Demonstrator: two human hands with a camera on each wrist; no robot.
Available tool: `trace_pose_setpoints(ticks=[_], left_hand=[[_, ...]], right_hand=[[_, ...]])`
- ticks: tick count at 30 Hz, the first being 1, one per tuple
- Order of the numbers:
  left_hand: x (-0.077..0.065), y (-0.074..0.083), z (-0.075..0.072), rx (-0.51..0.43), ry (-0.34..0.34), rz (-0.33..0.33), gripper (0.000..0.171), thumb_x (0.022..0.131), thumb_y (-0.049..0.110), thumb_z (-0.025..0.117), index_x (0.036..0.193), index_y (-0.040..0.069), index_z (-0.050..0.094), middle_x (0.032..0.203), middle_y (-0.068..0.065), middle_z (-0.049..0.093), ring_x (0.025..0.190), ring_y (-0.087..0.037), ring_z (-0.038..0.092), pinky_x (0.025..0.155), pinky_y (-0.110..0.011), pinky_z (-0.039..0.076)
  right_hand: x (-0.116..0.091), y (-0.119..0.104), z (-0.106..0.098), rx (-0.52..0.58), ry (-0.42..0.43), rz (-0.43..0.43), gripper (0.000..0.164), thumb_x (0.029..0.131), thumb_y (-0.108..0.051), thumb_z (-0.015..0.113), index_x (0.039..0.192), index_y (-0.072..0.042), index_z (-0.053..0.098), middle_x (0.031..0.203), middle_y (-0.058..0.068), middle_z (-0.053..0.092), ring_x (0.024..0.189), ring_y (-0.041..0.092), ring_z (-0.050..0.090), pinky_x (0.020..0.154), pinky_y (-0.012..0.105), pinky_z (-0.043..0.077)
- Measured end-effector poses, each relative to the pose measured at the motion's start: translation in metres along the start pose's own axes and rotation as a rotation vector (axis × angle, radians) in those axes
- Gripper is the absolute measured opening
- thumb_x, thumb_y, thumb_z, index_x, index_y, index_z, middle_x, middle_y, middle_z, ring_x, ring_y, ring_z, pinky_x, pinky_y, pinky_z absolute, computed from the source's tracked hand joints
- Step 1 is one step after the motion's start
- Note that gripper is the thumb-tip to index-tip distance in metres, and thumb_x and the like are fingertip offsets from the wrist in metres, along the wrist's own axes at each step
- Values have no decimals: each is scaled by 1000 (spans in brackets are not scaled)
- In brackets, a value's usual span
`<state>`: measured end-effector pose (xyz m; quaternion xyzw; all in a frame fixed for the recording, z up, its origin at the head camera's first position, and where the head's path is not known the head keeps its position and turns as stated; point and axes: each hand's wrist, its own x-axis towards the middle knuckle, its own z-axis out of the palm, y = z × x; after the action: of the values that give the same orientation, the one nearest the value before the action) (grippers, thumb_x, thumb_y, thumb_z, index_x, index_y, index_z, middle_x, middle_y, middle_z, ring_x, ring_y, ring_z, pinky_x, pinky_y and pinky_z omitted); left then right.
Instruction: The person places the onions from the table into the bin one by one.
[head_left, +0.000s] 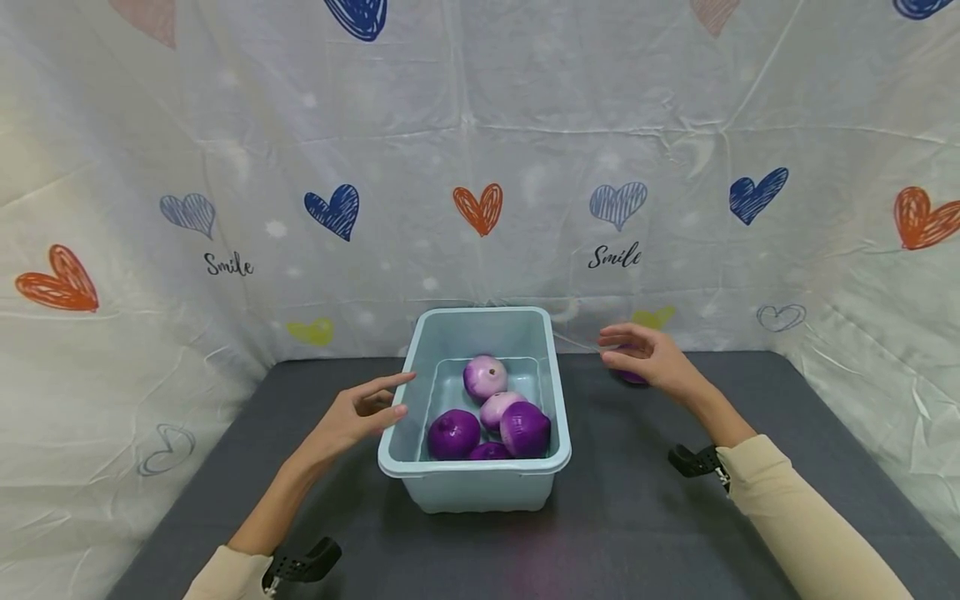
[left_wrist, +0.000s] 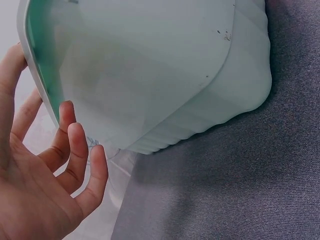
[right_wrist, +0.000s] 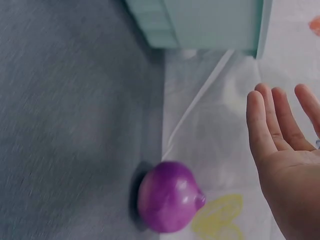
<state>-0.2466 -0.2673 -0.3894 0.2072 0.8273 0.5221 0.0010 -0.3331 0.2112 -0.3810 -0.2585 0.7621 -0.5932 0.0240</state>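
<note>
A pale blue plastic tub [head_left: 480,468] stands in the middle of the table with several purple and pale onions inside, one dark purple onion [head_left: 453,434] at its near left. My left hand [head_left: 358,417] is at the tub's left rim, thumb and forefinger spread; the left wrist view shows its fingers [left_wrist: 77,150] loosely bent beside the tub wall. To the right of the tub, my right hand [head_left: 647,358] hovers over a single purple onion [right_wrist: 169,196] lying on the table by the back edge. Its fingers are extended and hold nothing; in the head view the hand mostly hides that onion.
Dark grey cloth [head_left: 622,517] covers the table. Behind it hangs a white curtain [head_left: 525,250] printed with hearts and the word Smile, meeting the table's back edge close to the tub. Black straps [head_left: 693,460] circle both wrists.
</note>
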Motion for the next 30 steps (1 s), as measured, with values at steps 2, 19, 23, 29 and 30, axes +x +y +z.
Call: trace_pose_setpoints(ticks=[2, 19, 23, 29, 30], left_hand=[[0, 0, 0, 0, 0, 1, 51, 101, 17, 66, 150, 14, 53, 102, -17, 62, 88, -25, 60, 76, -43, 52], [1, -1, 1, 3, 2, 12, 51, 101, 17, 65, 150, 13, 52, 100, -16, 63, 88, -25, 59, 76, -44, 52], [0, 0, 1, 6, 7, 6, 51, 101, 17, 66, 150, 13, 53, 99, -16, 62, 87, -24, 59, 75, -46, 52], [0, 0, 1, -9, 2, 12, 51, 101, 16, 65, 150, 12, 53, 97, -17, 61, 84, -22, 58, 71, -39, 50], [0, 0, 1, -11, 1, 13, 50, 101, 16, 65, 150, 12, 53, 96, -17, 61, 84, -22, 57, 71, -38, 50]], right_hand=[[-4, 3, -4, -18, 27, 10, 45, 99, -19, 71, 138, -2, 58, 136, 18, 59, 121, 28, 59, 94, 34, 49], [-39, 29, -39, -62, 145, 50, 54, 102, -21, 67, 145, 4, 48, 142, 31, 47, 111, 8, 62, 93, 41, 51], [-45, 36, -45, -125, 168, 63, 55, 102, -21, 66, 148, 2, 45, 144, 30, 47, 118, 22, 62, 94, 46, 50], [-49, 48, -50, -177, 165, 113, 66, 102, -22, 66, 156, -2, 35, 152, 28, 37, 134, 46, 45, 100, 57, 42], [-49, 50, -51, -180, 165, 114, 68, 102, -22, 67, 157, -2, 33, 153, 29, 36, 134, 47, 43, 100, 58, 41]])
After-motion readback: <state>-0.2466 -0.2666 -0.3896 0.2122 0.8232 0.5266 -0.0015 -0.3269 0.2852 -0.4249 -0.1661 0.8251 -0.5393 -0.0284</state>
